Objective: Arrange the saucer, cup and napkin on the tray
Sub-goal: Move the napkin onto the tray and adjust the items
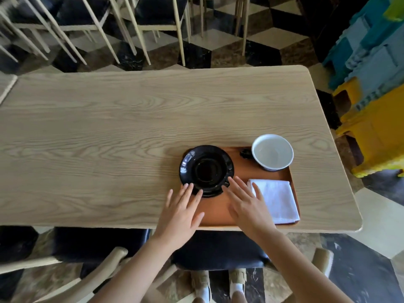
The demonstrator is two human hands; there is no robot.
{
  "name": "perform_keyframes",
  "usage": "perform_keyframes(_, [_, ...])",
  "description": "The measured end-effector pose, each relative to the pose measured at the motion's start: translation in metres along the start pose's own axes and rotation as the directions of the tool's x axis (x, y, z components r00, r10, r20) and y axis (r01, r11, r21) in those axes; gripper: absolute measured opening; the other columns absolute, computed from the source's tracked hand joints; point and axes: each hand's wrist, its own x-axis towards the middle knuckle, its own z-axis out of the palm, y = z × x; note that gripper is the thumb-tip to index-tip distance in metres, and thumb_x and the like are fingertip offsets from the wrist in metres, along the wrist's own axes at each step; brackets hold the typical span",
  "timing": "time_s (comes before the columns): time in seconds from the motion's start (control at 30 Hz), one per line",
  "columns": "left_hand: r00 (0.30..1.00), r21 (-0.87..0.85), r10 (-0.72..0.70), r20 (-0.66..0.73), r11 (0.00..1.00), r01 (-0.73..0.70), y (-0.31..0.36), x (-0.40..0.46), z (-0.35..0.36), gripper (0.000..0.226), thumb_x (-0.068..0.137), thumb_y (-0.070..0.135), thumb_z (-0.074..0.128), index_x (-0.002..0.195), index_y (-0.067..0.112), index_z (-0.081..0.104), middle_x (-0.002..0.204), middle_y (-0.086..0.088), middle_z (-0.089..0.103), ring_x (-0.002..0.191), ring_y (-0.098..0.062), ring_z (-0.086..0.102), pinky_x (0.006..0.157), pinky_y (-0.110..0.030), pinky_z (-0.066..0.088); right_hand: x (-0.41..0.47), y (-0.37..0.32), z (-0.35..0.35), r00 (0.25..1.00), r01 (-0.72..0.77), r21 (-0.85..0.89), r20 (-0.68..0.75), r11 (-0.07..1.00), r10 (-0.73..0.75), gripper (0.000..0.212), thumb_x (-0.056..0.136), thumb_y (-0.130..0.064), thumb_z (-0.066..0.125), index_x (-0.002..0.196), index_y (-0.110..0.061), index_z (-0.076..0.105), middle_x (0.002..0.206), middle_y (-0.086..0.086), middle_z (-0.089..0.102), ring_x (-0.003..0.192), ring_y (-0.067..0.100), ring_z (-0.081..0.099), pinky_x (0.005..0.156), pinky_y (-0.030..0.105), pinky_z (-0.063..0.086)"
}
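A black saucer (206, 169) lies on the left end of the brown tray (240, 169), its left rim reaching past the tray's edge. At the tray's far right corner stands a white cup (272, 152) with a dark handle on its left. A folded white napkin (274, 200) covers the tray's near right part. My left hand (180, 215) is open, fingers spread, its fingertips at the saucer's near left rim. My right hand (248, 205) is open too, fingertips by the saucer's near right rim and its side over the napkin's left edge.
The tray sits near the front right of a long wooden table (109, 132). Chairs stand beyond the table's far edge and below its near edge. Blue and yellow crates (376, 84) are stacked on the floor to the right.
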Motion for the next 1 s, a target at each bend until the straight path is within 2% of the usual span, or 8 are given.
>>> perform_keyframes(0.33, [0.998,-0.026,0.041,-0.046,0.999,-0.042,-0.001,-0.007,0.006,0.054,0.092,0.042,0.040,0.139,0.016,0.035,0.148,-0.016,0.033,0.138,-0.028,0.026,0.110,-0.054,0.025,-0.005,-0.003,0.005,0.997,0.035,-0.013,-0.067,0.999,-0.036,0.042,0.077,-0.009,0.069,0.117,-0.009,0.060,0.126,0.014,0.061,0.122,0.032,0.052,0.099,0.059,0.038])
perform_keyframes(0.63, [0.998,0.002,0.064,-0.026,0.998,-0.064,-0.001,-0.030,0.009,0.054,0.091,0.044,0.035,0.138,0.017,0.038,0.146,-0.014,0.039,0.136,-0.026,0.031,0.106,-0.053,0.032,-0.029,-0.013,0.006,0.999,0.029,0.019,-0.027,0.999,-0.028,0.042,0.080,-0.011,0.067,0.121,-0.009,0.057,0.130,0.014,0.057,0.126,0.032,0.047,0.100,0.055,0.040])
perform_keyframes(0.77, [0.998,0.000,0.054,-0.020,0.999,-0.054,0.001,-0.037,0.011,0.055,0.091,0.045,0.031,0.139,0.019,0.036,0.147,-0.013,0.037,0.137,-0.025,0.030,0.107,-0.051,0.031,-0.036,-0.015,0.006,1.000,0.023,0.028,-0.020,0.999,-0.023,0.041,0.083,-0.012,0.064,0.123,-0.010,0.056,0.131,0.013,0.056,0.127,0.031,0.045,0.101,0.052,0.039])
perform_keyframes(1.0, [0.999,-0.005,0.048,-0.014,0.999,-0.048,0.004,-0.038,0.009,0.055,0.091,0.044,0.037,0.140,0.019,0.035,0.148,-0.013,0.035,0.138,-0.026,0.028,0.108,-0.052,0.027,-0.038,-0.015,0.008,1.000,0.019,0.019,-0.012,1.000,-0.019,0.040,0.085,-0.014,0.061,0.125,-0.012,0.054,0.134,0.012,0.055,0.129,0.030,0.043,0.104,0.053,0.036])
